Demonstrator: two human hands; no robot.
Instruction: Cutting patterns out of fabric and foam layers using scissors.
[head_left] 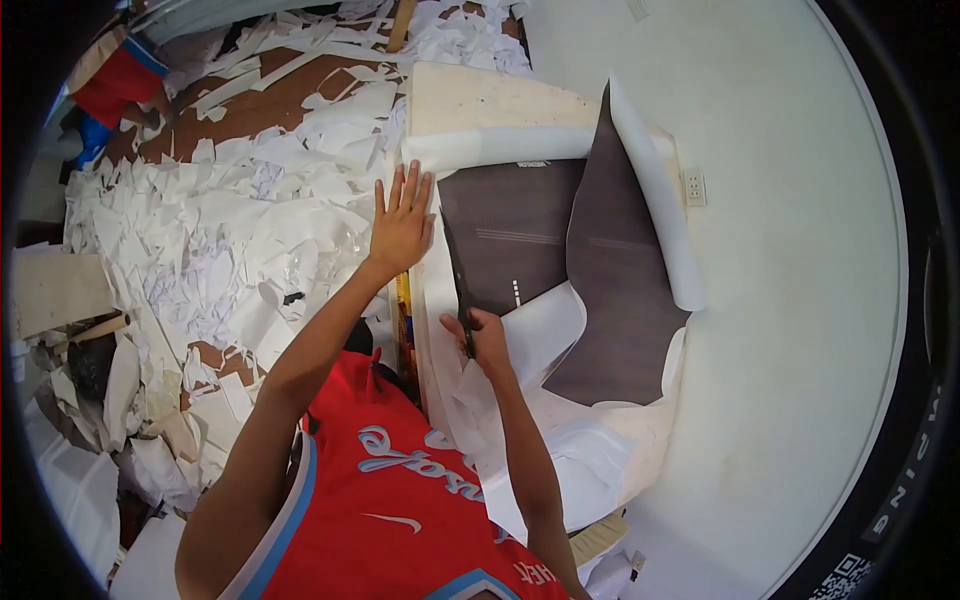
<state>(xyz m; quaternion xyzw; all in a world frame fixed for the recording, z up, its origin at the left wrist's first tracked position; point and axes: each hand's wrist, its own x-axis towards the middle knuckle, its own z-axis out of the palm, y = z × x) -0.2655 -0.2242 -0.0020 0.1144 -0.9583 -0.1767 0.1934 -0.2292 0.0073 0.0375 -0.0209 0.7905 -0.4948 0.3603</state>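
A large dark grey sheet (515, 230) with a white underside lies on a cream work table (500, 100), its far and right edges curling up into white rolls. My right hand (486, 340) is closed around dark scissors (466, 318), whose blades point away from me along the sheet's left edge. My left hand (402, 222) lies flat with its fingers stretched out, pressing on the white strip (438, 285) beside that edge. A folded white flap (545, 325) of the sheet turns up just right of the scissors. Part of the blades is hard to make out against the dark surface.
White paper scraps (210, 240) cover the reddish-brown floor to the left. A pale wall (800, 250) with a socket (694, 187) borders the table on the right. Another person in red (120, 85) is at the far left. Boards and offcuts (65, 295) are piled at the left.
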